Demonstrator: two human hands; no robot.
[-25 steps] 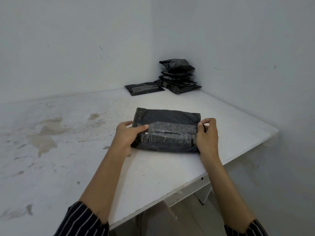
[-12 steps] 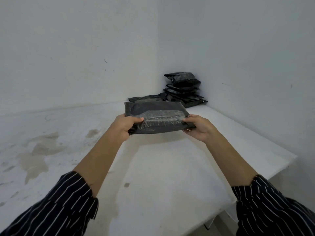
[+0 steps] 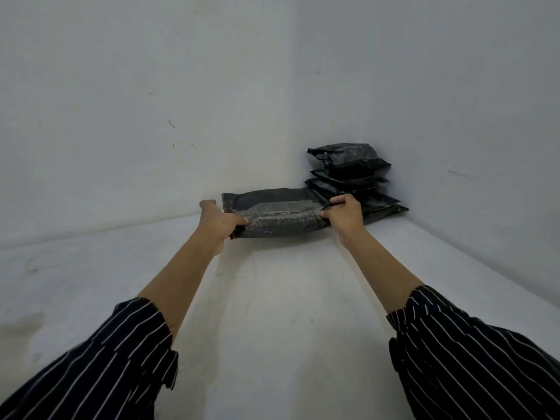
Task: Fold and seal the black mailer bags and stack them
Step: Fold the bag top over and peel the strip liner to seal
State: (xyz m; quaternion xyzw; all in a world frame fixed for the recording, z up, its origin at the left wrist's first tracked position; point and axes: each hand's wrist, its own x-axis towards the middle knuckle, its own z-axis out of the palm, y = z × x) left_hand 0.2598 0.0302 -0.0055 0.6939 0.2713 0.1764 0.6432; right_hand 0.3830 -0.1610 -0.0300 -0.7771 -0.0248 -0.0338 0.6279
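Left hand [image 3: 218, 221] and right hand [image 3: 344, 215], fingers curled, grip opposite ends of a folded bag [image 3: 281, 215]; stacked bags [image 3: 351, 174] lie beyond the right fingers.

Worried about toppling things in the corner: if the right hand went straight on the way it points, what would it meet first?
Probably the stack of black mailer bags, its lower bags just beyond the right hand; the gap between them is unclear.

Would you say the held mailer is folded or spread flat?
Folded: the held mailer is a compact bundle with its glossy flap wrapped over.
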